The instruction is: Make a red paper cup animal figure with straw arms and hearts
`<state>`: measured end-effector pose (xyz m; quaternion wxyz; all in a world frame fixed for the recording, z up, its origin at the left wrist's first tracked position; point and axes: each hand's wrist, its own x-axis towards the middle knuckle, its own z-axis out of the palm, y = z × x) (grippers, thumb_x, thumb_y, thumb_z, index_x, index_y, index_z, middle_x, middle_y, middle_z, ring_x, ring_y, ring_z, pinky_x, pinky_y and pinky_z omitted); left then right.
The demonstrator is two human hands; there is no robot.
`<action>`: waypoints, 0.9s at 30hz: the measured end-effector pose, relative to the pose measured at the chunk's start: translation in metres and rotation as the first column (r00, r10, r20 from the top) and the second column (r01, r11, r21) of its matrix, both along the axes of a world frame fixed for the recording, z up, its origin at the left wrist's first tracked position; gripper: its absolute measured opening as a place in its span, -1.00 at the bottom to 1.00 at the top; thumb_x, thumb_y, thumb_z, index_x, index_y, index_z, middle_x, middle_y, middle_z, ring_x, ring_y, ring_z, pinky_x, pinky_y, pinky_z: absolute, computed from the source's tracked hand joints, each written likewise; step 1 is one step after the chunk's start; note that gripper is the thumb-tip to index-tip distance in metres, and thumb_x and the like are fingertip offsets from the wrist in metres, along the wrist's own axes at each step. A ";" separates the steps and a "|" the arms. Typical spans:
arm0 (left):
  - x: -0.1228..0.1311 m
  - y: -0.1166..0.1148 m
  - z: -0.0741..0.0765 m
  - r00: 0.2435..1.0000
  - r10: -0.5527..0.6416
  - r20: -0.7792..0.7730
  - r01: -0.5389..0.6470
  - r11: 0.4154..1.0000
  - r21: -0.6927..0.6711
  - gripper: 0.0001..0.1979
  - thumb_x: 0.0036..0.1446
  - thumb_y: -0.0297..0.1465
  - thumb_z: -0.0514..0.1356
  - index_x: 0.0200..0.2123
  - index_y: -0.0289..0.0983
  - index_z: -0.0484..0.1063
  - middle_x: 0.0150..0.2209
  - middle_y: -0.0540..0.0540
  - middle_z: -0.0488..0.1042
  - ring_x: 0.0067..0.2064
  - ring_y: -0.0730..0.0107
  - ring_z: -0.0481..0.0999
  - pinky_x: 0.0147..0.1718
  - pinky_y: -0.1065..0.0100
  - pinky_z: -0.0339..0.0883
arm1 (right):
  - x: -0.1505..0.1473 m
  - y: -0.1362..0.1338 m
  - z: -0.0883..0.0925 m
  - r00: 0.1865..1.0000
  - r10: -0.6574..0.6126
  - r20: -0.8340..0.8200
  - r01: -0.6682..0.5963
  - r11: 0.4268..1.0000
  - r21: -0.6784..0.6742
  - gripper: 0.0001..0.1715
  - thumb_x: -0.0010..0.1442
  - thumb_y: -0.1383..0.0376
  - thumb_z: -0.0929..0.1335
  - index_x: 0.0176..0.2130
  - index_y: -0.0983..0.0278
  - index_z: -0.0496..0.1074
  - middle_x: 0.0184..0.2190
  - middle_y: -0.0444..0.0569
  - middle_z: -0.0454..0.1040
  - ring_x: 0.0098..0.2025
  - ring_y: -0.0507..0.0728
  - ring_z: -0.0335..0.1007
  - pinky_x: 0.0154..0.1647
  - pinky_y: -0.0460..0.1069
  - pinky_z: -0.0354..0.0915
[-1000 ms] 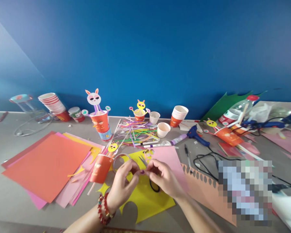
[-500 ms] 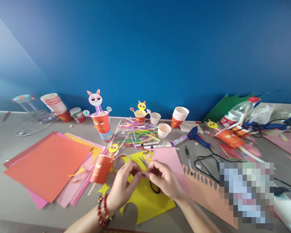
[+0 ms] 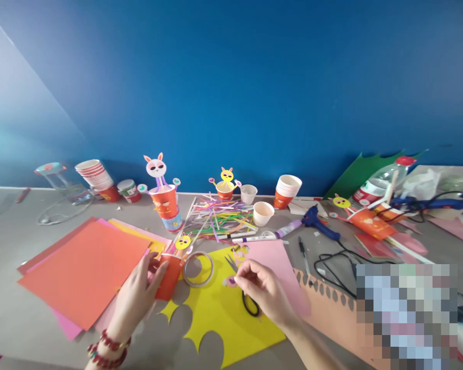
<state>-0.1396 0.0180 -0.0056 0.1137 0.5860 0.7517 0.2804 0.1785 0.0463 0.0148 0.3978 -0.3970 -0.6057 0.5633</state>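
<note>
My left hand, with a red bead bracelet at the wrist, is at the left side of an orange paper cup, thumb over its wall and fingers curled by its rim. A yellow paper bunny head rises from this tilted cup. My right hand pinches a small pink paper oval with a purple middle between thumb and forefinger. Beneath it, black-handled scissors lie on the cut yellow sheet. A roll of tape lies between the hands.
Orange and pink sheets lie at left. Behind are a cup with a white bunny, a pile of colored sticks, a small white cup and stacked cups. A blue glue gun with looping black cable lies at right.
My hands were together over the yellow sheet, both at the small paper piece. My left hand has let go and moved left to the orange cup; my right hand keeps the piece.
</note>
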 end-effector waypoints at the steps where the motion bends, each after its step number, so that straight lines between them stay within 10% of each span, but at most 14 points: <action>1: 0.004 -0.002 -0.003 1.000 -0.012 0.014 0.012 1.000 0.012 -0.54 0.28 0.03 0.02 0.07 -0.13 0.28 -0.14 -0.11 0.57 -0.27 0.20 0.61 -0.28 0.22 0.49 | 0.000 0.000 0.000 1.000 -0.001 -0.001 0.001 1.000 -0.001 -0.76 0.30 0.19 0.38 -0.37 0.26 0.36 -0.47 -0.15 0.38 -0.44 0.03 0.33 -0.44 -0.11 0.15; 10: 0.024 -0.013 -0.006 0.956 -0.028 0.291 0.026 1.000 0.011 -0.34 0.15 0.03 0.17 0.23 -0.13 0.19 -0.01 -0.20 0.54 -0.06 -0.04 0.60 -0.14 0.04 0.50 | 0.001 -0.002 0.002 1.000 0.011 -0.028 -0.011 1.000 0.013 -0.76 0.30 0.20 0.38 -0.37 0.26 0.36 -0.47 -0.17 0.35 -0.43 0.03 0.33 -0.43 -0.11 0.15; 19: 0.068 -0.020 0.014 0.649 -0.218 0.729 0.140 0.976 0.167 -0.18 0.02 -0.19 0.40 0.29 -0.13 0.12 0.15 -0.25 0.45 0.10 -0.11 0.51 -0.06 0.17 0.49 | 0.004 -0.009 0.016 0.935 0.122 -0.332 -0.105 0.992 0.070 -0.79 0.27 0.21 0.42 -0.36 0.25 0.40 -0.42 -0.14 0.33 -0.42 0.01 0.37 -0.33 -0.07 0.33; 27: 0.116 -0.005 0.022 0.563 -0.488 0.667 0.350 0.872 0.343 -0.17 0.07 -0.29 0.39 0.30 -0.18 0.02 0.24 -0.31 0.30 0.24 -0.11 0.36 0.20 0.03 0.26 | 0.003 -0.020 0.025 0.955 0.153 -0.253 -0.072 0.950 0.302 -0.87 0.27 0.34 0.40 -0.35 0.21 0.44 -0.23 0.00 0.41 -0.15 0.14 0.44 -0.19 0.02 0.45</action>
